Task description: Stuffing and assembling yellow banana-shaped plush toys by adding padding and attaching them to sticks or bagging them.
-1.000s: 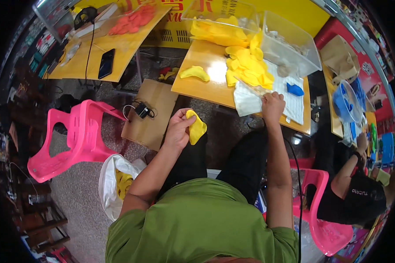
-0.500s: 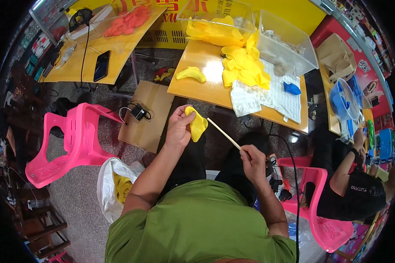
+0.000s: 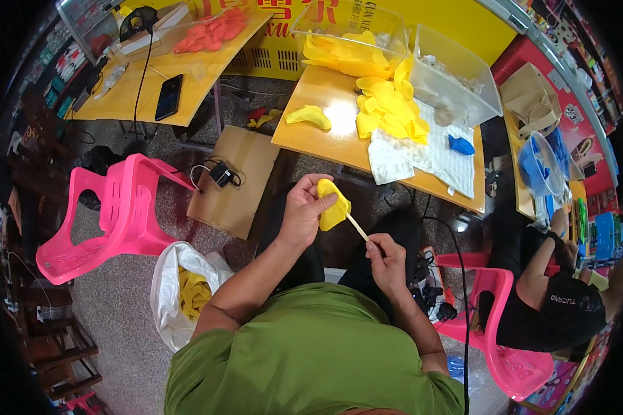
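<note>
My left hand (image 3: 304, 211) pinches a yellow piece (image 3: 334, 206) between thumb and fingers, holding it over my lap, off the near edge of the counter (image 3: 301, 138) and closer to its near left corner than its near right. My right hand (image 3: 386, 261) pinches a pale thin stick (image 3: 357, 227); its far end meets the piece's lower side, though I can't tell how deep it goes. On the counter, a yellow curved shape (image 3: 309, 117) lies by the left edge, a yellow heap (image 3: 389, 107) sits mid-counter, and a blue piece (image 3: 461, 144) rests on white cloth (image 3: 432, 155) near the right edge.
</note>
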Demonstrator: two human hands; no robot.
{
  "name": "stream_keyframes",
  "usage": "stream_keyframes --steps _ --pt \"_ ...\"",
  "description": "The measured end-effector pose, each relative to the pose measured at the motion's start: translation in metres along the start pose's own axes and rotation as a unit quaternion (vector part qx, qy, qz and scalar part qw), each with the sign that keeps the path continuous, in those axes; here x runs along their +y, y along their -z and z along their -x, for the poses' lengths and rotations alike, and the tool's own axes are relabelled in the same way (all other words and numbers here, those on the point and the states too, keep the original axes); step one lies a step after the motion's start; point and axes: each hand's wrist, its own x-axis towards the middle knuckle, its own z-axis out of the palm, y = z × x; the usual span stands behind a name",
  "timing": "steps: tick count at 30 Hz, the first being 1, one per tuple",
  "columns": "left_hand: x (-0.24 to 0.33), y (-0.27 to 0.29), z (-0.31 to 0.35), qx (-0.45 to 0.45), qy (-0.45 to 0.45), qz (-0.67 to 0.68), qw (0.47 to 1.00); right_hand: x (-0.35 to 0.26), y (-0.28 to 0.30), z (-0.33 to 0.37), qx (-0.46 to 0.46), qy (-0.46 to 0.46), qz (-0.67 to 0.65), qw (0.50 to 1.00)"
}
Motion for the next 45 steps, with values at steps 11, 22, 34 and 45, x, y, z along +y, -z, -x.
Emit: stream_keyframes --steps 11,22,34,45 --pt "0.012 -0.018 0.012 -0.041 0.005 -0.093 0.995 0.013 -0.011 0.013 -0.023 -0.071 -0.148 0.986" --pt "0.016 -0.017 0.016 -0.014 -0.029 -0.124 0.992 0.012 -0.014 0.015 -0.011 0.016 -0.113 0.993" --pt "0.008 -0.010 0.022 0.011 -0.107 -0.227 0.968 -0.005 -0.026 0.024 0.001 -0.108 -0.281 0.954" --pt "0.033 -0.022 0.020 0.001 -0.080 -0.169 0.982 -0.001 -0.022 0.025 -0.031 -0.135 -0.320 0.937"
